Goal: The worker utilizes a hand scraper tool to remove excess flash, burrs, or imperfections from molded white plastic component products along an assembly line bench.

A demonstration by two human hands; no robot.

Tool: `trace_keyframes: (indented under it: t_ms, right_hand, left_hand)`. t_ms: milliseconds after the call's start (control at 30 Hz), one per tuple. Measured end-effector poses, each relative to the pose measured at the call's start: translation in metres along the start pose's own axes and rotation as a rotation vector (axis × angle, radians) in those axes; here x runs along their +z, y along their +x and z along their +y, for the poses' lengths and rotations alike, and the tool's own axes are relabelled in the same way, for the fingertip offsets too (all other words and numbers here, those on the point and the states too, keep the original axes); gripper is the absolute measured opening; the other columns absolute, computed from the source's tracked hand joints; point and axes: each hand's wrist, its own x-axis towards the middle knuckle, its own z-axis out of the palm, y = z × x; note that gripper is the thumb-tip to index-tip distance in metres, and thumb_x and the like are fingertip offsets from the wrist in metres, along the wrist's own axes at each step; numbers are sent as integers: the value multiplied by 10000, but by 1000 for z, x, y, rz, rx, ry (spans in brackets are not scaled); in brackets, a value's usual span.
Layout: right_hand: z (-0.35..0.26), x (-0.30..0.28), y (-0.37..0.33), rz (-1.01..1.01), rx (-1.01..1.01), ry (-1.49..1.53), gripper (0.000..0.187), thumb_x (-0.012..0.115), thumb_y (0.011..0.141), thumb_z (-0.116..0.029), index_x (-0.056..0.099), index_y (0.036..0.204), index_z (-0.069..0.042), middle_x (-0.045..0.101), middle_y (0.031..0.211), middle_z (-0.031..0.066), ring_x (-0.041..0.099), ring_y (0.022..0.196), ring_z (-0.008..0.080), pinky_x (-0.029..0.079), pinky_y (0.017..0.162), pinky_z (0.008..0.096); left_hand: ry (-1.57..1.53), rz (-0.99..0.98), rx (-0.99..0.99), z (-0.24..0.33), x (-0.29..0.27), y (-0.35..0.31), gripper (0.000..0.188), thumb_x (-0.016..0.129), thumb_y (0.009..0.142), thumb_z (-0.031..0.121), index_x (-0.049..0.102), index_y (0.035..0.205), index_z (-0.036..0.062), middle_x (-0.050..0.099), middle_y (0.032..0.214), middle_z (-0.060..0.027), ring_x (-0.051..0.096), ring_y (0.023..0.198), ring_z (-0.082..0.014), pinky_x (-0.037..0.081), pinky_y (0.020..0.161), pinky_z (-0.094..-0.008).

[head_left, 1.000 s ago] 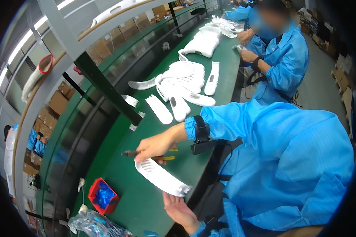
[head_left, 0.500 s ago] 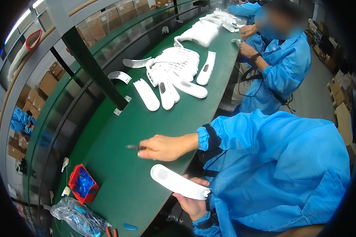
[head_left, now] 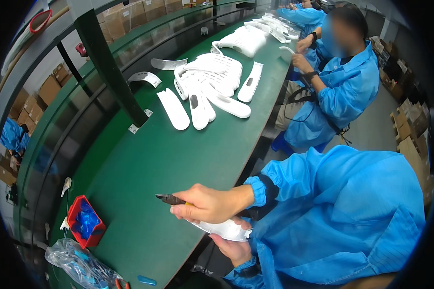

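Note:
My left hand (head_left: 232, 249) grips a long curved white plastic piece (head_left: 222, 231) near its notched end, just off the table's front edge. My right hand (head_left: 208, 204) is closed around a slim, dark, pointed hand tool (head_left: 169, 199) with a yellow patch on its grip. The tool's tip points away from me over the table. The right hand covers much of the white piece's far end; I cannot tell whether the tool touches it.
On the green table (head_left: 144, 168) lies a heap of white plastic pieces (head_left: 212, 77). A red bin (head_left: 100, 234) with blue contents stands beside a clear bag (head_left: 77, 262). A green post (head_left: 106, 67) rises from the table. Co-workers sit further along; one (head_left: 342, 86) wears a blue smock.
My right hand has come down over the white piece with the tool. That piece has tilted, so its perforated face is out of sight. The view has shifted slightly.

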Motion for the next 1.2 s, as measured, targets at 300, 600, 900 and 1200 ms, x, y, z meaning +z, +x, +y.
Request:
trace_keyframes:
  t_ms: [300,600,900,1200]
  right_hand:
    - [3,11,-4,-26,22,-72,328,488,1018,-233,448,1207,33,562,695,147,573,592,260,451,558,381]
    - [13,26,-4,31,-56,-179,332,517,1002,-229,495,1184,48,560,693,231,568,589,367,434,542,404]
    - [26,45,7,-41,-251,-361,267,558,976,-237,530,910,20,561,647,198,575,585,393,445,530,435]
    - [11,20,0,136,107,23,304,509,1011,-267,513,920,24,529,610,85,564,517,193,443,493,345]
  left_hand:
    - [52,8,13,0,3,2,672,259,978,670,463,1253,92,585,874,-117,582,705,-240,478,620,-377]
    - [36,137,65,-14,-12,2,639,237,1004,618,490,1187,60,588,859,-116,588,710,-238,482,635,-379]
    - [41,13,114,-10,-24,1,594,287,1025,537,476,1292,42,611,1139,-120,633,963,-261,522,781,-374]
    - [-16,30,75,-9,-4,3,607,297,1018,570,448,1310,60,607,1046,-128,620,892,-246,511,732,-376]
